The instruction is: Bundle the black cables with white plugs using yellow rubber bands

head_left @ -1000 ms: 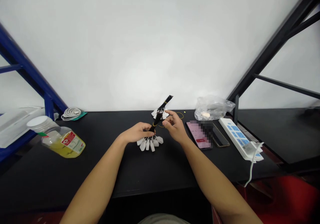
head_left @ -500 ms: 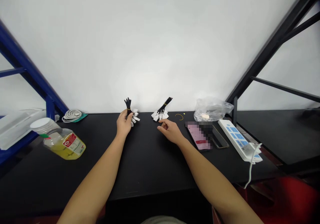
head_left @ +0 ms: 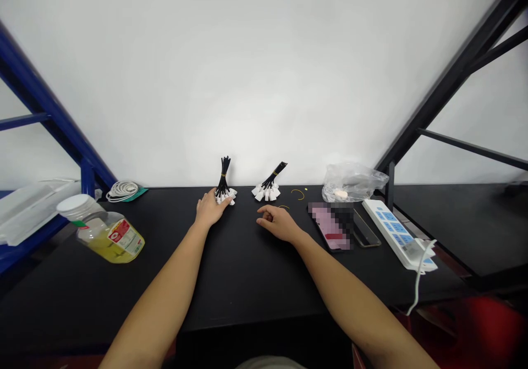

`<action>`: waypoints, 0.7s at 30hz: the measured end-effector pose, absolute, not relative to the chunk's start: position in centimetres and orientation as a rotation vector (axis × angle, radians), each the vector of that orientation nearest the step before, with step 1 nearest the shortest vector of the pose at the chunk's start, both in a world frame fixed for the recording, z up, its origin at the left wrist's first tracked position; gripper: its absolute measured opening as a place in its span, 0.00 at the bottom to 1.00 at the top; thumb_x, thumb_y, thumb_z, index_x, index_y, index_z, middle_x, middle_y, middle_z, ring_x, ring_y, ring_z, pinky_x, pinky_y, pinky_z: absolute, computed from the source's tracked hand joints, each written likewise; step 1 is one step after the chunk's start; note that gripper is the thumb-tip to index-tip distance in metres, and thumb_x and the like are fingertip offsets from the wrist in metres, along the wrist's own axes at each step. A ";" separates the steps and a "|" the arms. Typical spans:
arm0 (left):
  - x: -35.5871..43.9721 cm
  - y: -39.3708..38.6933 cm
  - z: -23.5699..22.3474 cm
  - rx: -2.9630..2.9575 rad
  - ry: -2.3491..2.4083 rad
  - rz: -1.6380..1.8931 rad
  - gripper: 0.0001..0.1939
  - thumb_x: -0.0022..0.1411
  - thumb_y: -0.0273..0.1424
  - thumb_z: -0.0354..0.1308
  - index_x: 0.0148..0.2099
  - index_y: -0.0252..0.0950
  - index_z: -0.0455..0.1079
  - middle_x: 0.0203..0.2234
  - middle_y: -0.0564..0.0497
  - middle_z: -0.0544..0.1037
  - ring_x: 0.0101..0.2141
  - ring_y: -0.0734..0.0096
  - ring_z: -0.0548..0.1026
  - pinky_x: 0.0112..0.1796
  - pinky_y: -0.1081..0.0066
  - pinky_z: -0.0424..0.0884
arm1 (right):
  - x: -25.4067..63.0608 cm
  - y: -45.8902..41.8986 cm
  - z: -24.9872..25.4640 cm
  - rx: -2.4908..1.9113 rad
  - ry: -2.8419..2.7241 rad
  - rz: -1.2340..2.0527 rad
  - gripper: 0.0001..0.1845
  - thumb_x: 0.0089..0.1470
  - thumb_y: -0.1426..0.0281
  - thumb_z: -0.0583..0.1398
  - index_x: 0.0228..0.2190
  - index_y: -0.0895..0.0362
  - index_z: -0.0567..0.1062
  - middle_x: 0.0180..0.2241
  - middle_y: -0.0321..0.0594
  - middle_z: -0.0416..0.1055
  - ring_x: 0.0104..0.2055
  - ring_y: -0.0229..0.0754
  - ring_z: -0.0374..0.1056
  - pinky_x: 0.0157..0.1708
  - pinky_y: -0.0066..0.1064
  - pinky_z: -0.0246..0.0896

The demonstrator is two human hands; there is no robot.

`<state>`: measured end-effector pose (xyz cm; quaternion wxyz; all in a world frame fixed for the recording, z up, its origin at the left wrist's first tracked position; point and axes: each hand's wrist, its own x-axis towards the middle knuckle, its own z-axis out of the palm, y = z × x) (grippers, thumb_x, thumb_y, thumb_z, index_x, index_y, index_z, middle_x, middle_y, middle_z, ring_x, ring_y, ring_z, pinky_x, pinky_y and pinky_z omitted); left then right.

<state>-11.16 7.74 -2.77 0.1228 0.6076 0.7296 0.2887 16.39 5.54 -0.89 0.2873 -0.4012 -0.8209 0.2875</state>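
Left grip (head_left: 210, 210) lies open, fingertips against the upright black cable bundle (head_left: 223, 177) at its one o'clock; right grip (head_left: 277, 222) rests loosely open (nothing held) on the bench (head_left: 247, 281).

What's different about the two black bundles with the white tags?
The left bundle stands nearly upright, but the right bundle leans over to the right. The left hand touches the left bundle, while the right hand rests apart from the right bundle. Both are made of black strands with white tags at the bottom.
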 end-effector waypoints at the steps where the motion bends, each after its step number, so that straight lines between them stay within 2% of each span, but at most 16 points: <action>1: -11.1 7.7 -2.7 1.765 2.127 0.853 0.34 0.62 0.53 0.53 0.63 0.38 0.63 0.57 0.37 0.73 0.59 0.42 0.67 0.58 0.45 0.56 | 16.4 5.5 -1.0 -1.070 -2.193 0.773 0.13 0.57 0.63 0.62 0.43 0.54 0.75 0.27 0.32 0.71 0.27 0.36 0.64 0.31 0.29 0.58; 6: -11.1 7.6 -2.8 1.738 2.137 0.923 0.32 0.65 0.50 0.50 0.64 0.37 0.62 0.58 0.37 0.72 0.59 0.43 0.68 0.58 0.47 0.57 | 16.2 6.2 -1.6 -1.092 -2.066 0.878 0.16 0.55 0.61 0.63 0.44 0.55 0.75 0.28 0.33 0.71 0.28 0.36 0.64 0.31 0.29 0.61; 10: -11.1 7.6 -2.7 1.693 2.031 1.113 0.24 0.67 0.43 0.50 0.59 0.36 0.67 0.55 0.39 0.74 0.55 0.50 0.71 0.54 0.57 0.64 | 15.9 8.1 -2.0 -1.198 -1.790 0.786 0.24 0.52 0.60 0.63 0.48 0.57 0.74 0.39 0.41 0.74 0.36 0.40 0.69 0.42 0.34 0.66; 13: -10.7 7.6 -2.4 1.623 1.927 1.197 0.18 0.65 0.41 0.50 0.51 0.38 0.71 0.45 0.44 0.79 0.46 0.56 0.76 0.46 0.63 0.67 | 15.6 10.2 -1.7 -1.357 -1.619 0.633 0.31 0.51 0.59 0.63 0.55 0.57 0.70 0.51 0.49 0.71 0.50 0.48 0.69 0.52 0.39 0.64; 15: -10.4 7.6 -2.1 1.494 1.821 1.265 0.16 0.63 0.44 0.53 0.42 0.38 0.72 0.34 0.48 0.79 0.38 0.59 0.76 0.40 0.66 0.67 | 15.1 11.5 -1.3 -1.432 -1.605 0.583 0.37 0.51 0.56 0.63 0.59 0.59 0.65 0.58 0.53 0.66 0.59 0.53 0.63 0.59 0.43 0.58; 17: -10.1 7.5 -1.9 1.334 1.689 1.341 0.18 0.60 0.47 0.54 0.36 0.37 0.71 0.27 0.51 0.76 0.31 0.64 0.74 0.34 0.69 0.66 | 14.6 12.5 -0.8 -1.475 -1.634 0.571 0.42 0.50 0.53 0.64 0.61 0.59 0.62 0.61 0.55 0.63 0.64 0.56 0.58 0.62 0.45 0.53; 19: -10.0 7.4 -1.6 1.221 1.589 1.348 0.22 0.57 0.52 0.55 0.34 0.36 0.70 0.24 0.52 0.75 0.27 0.67 0.72 0.30 0.71 0.65 | 14.0 13.4 -0.5 -1.511 -1.672 0.570 0.41 0.50 0.52 0.64 0.59 0.57 0.63 0.59 0.52 0.66 0.63 0.57 0.59 0.61 0.48 0.53; 21: -10.1 7.2 -1.3 1.193 1.538 1.283 0.26 0.54 0.55 0.56 0.34 0.35 0.72 0.23 0.51 0.76 0.25 0.66 0.73 0.28 0.70 0.66 | 13.6 14.0 -0.4 -1.542 -1.672 0.565 0.31 0.53 0.54 0.63 0.55 0.54 0.67 0.54 0.48 0.72 0.59 0.54 0.65 0.60 0.48 0.54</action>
